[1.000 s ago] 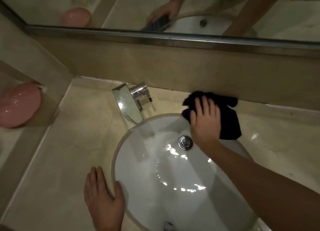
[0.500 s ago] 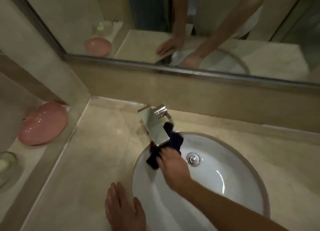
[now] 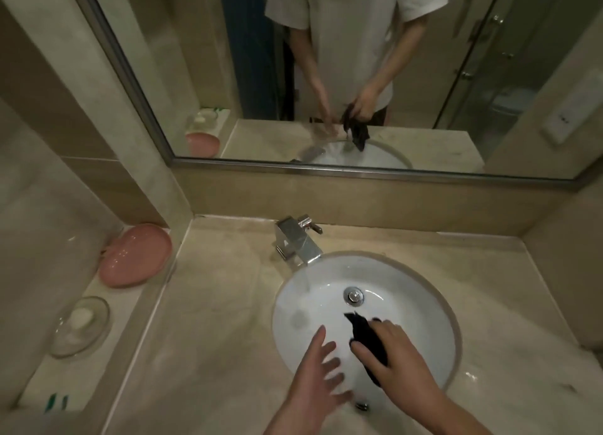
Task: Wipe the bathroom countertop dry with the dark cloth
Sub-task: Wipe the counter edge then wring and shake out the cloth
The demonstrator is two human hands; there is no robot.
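Observation:
The dark cloth (image 3: 367, 340) is bunched up in my right hand (image 3: 396, 358), which holds it above the near part of the white basin (image 3: 313, 304). My left hand (image 3: 318, 374) hovers beside it over the basin's near left rim, fingers spread and holding nothing. The beige stone countertop (image 3: 225, 304) surrounds the basin, and water glistens on it at the lower right. A chrome tap (image 3: 298, 242) stands at the back of the basin.
A pink dish (image 3: 135, 260) and a glass soap dish (image 3: 81, 325) sit on the lower ledge to the left. The wall mirror (image 3: 326, 75) above the backsplash reflects a person holding the cloth. A wall closes the counter's right end.
My right hand has pulled the cloth from the tap back toward the basin's near side. My left hand has lifted off the counter and moved over the basin. The view has tilted up.

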